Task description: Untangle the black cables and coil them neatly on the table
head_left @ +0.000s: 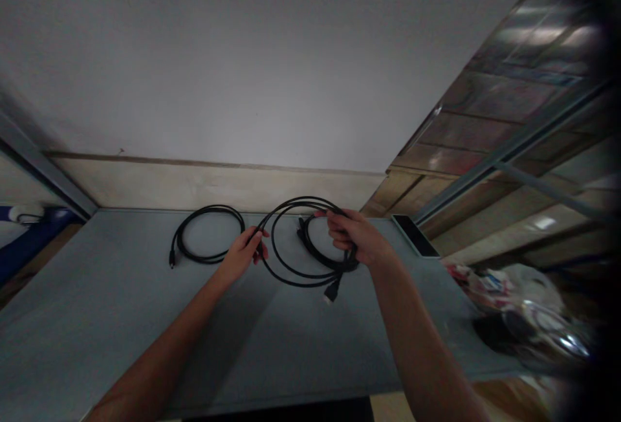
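Observation:
A looped black cable (297, 284) hangs between my two hands above the grey table. My left hand (246, 250) pinches the left side of its loops. On the other side, my right hand (352, 234) is closed round the loops, with a dark connector (332, 290) dangling below it. Behind the held cable, a second coiled cable (310, 248) shows partly, near my right hand; loops and fingers hide some of it. Left of my left hand lies another coiled black cable (180, 241), its small plug pointing toward me.
The grey table (301, 351) backs onto a pale wall (242, 85). A phone-like dark slab with a light rim (415, 236) lies at the right rear corner. Plastic bags and clutter (524, 299) crowd the right side. Metal posts (43, 163) rise at both sides.

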